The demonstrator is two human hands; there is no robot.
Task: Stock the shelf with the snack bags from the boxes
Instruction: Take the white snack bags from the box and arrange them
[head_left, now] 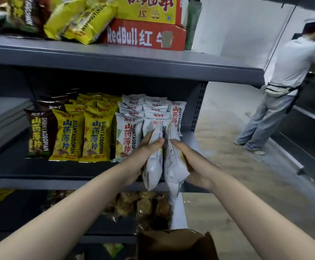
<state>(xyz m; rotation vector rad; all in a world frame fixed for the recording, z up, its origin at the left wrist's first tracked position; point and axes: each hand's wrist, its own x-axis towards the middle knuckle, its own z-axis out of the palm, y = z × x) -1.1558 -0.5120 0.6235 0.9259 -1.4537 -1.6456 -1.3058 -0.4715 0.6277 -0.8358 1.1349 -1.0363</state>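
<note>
The left hand [143, 151] grips one white snack bag [154, 167], and the right hand [194, 164] grips a second white bag [173, 173]. Both bags are upright, side by side, before the middle shelf [40, 182], beside the stocked white bags [132, 109]. Below sits an open cardboard box [171, 244].

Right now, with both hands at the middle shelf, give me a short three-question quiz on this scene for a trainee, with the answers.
1. True or false: the left hand grips the left white bag and the right hand grips the right white bag.
2. What colour are the stocked snack bags at the right end of the middle shelf? A brown, B yellow, C white.
3. Fill in: the red box on the top shelf reads ____.
Key: 1 true; 2 C; 3 RedBull.
</note>
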